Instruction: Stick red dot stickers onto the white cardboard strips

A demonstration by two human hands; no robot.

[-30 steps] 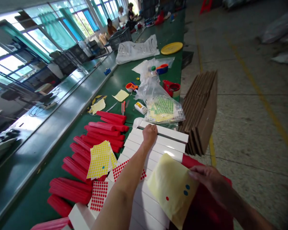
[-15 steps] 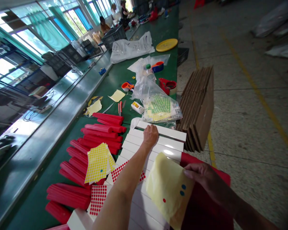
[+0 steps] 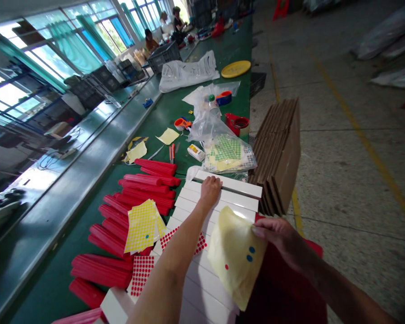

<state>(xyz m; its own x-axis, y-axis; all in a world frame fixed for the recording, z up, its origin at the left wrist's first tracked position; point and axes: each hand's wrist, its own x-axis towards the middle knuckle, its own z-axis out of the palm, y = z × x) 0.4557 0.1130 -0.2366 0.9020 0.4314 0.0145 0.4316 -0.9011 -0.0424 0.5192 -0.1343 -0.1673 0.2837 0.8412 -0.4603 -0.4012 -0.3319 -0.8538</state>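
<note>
My right hand (image 3: 278, 236) pinches the edge of a pale yellow sticker sheet (image 3: 232, 240), which bends and carries two blue dots and one red dot. Stretched forward, my left hand (image 3: 210, 190) rests with curled fingers on the row of long white boxes (image 3: 234, 195), near the gap before the farthest box. What its fingertips hold, if anything, is hidden. Sheets of red dot stickers (image 3: 142, 274) lie on the boxes, partly behind my left forearm. Just left of them, a sheet of yellow dot stickers (image 3: 140, 227) lies over red ribbed bundles (image 3: 101, 270).
Beyond the boxes lie a clear plastic bag (image 3: 222, 146) with sticker sheets, a red tape dispenser (image 3: 236, 123), a small white box (image 3: 196, 152) and an orange cutter (image 3: 172, 154). Flattened cardboard (image 3: 276, 153) stands right of the table. People sit farther back.
My right hand has moved slightly up and left with the yellow sheet, which now bends more. My left hand stays at about the same spot on the boxes. The view has shifted a little.
</note>
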